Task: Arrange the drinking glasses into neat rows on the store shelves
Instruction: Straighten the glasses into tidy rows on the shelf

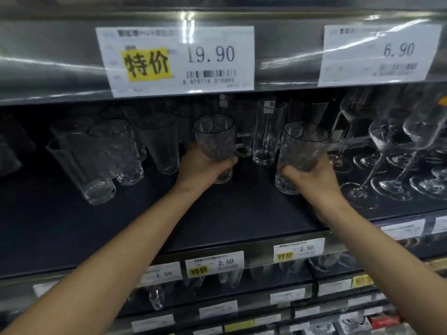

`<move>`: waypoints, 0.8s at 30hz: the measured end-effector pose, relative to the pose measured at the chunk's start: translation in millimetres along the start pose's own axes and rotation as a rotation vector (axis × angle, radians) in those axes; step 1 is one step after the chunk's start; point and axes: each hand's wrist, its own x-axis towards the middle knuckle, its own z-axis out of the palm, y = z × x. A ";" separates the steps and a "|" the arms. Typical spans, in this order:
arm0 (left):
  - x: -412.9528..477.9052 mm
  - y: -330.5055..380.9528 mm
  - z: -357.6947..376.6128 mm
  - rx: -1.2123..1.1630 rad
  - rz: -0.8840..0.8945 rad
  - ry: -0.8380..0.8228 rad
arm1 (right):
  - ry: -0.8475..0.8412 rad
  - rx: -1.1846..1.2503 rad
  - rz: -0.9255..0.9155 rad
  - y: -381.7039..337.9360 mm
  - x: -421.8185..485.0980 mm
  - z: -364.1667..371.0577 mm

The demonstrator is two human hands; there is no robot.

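Note:
Both my hands reach into the dark middle shelf [229, 213]. My left hand [203, 165] grips the lower part of a clear textured tumbler [214, 139], held upright at the shelf's centre. My right hand [312, 177] wraps around a second textured tumbler [302, 146], a little to the right and nearer the front. Further tumblers [116, 151] stand in a loose group at the left, one smooth glass [82, 165] leaning. A tall straight glass [267, 134] stands behind, between my two hands.
Stemmed wine glasses [396, 160] crowd the right end of the shelf. The shelf above carries price labels [179, 59] on its front rail. More price tags [215, 263] line the shelf's front edge, with glasses on lower shelves underneath.

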 end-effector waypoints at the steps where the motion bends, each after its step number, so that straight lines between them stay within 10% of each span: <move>1: -10.6 3.6 -8.6 -0.001 0.021 0.002 | -0.021 0.011 -0.015 -5.4 -7.3 4.1; 24: -233.9 -63.9 -383.9 -0.021 -0.014 0.439 | -0.714 0.272 -0.177 -158.3 -254.1 295.7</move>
